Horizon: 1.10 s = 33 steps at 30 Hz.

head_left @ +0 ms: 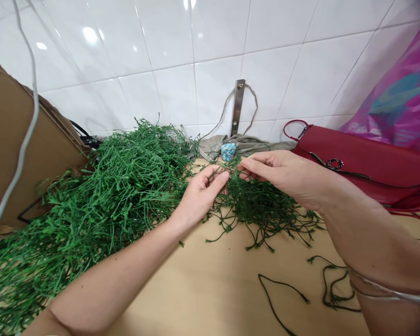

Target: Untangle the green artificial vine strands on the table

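My left hand [204,189] is closed in a pinch, thumb pressed against the fingers, with thin green strands at the fingertips. Just to its right, my right hand [274,175] is also closed, its thumb and fingers pinched on green strands. Fine detail between the fingertips is hard to make out. Under and in front of my right hand lies a pile of dark green strands [266,205] with small tufted ends. To the left of my left hand spreads a larger heap of brighter green strands [125,182], partly behind my left forearm.
Loose dark green strands [281,282] lie on the wooden table [202,289]. A red handbag [371,156] and pink plastic bag [399,102] stand at right. A cardboard box [17,140] and hanging white cable [29,128] are at left. A blue-white small object [228,151] sits near the tiled wall [217,88].
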Each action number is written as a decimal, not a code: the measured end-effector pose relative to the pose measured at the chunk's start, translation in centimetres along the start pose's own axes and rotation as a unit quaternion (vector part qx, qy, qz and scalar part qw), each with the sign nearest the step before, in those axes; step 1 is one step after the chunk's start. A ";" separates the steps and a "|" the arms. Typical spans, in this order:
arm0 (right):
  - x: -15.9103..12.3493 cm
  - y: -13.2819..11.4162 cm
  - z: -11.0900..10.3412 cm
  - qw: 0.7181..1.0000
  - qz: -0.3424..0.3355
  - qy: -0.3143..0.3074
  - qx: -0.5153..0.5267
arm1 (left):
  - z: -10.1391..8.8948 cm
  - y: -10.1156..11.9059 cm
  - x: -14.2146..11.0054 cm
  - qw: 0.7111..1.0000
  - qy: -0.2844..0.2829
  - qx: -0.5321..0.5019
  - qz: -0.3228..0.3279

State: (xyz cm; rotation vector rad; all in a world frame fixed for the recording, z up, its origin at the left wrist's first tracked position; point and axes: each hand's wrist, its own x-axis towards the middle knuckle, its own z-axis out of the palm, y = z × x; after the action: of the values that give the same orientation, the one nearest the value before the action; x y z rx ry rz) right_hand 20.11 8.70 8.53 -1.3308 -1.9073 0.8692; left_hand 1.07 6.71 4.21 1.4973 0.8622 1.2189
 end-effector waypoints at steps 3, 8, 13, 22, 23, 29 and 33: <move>0.1 -0.2 0.2 0.997 0.026 0.071 -0.009 | -0.1 -0.2 0.0 1.000 -0.002 0.000 -0.006; -0.1 -1.2 0.7 0.992 -0.036 0.106 -0.053 | -0.2 -0.4 0.0 1.000 0.000 0.019 -0.014; -0.3 -1.4 1.2 0.988 -0.111 0.076 -0.076 | -0.2 -0.6 0.1 0.999 0.032 0.009 -0.017; 0.3 -0.7 1.3 0.965 0.008 0.105 0.238 | 0.9 -0.1 -1.0 0.979 0.159 0.082 0.097; 0.3 -0.8 1.6 0.961 0.012 0.093 0.260 | 1.0 0.0 -1.0 0.986 0.131 0.067 0.077; 0.4 -1.0 2.3 0.964 0.002 0.087 0.250 | 0.7 -0.4 -0.2 0.992 0.040 -0.096 -0.076; 0.2 -0.9 2.0 0.963 0.023 0.067 0.259 | 0.6 -0.1 0.0 0.974 0.093 -0.174 -0.113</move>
State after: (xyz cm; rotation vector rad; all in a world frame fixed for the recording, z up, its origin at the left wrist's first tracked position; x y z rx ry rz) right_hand 18.01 8.37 8.15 -1.0809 -1.4145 1.1716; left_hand 1.66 6.63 4.08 0.9888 0.8629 1.2753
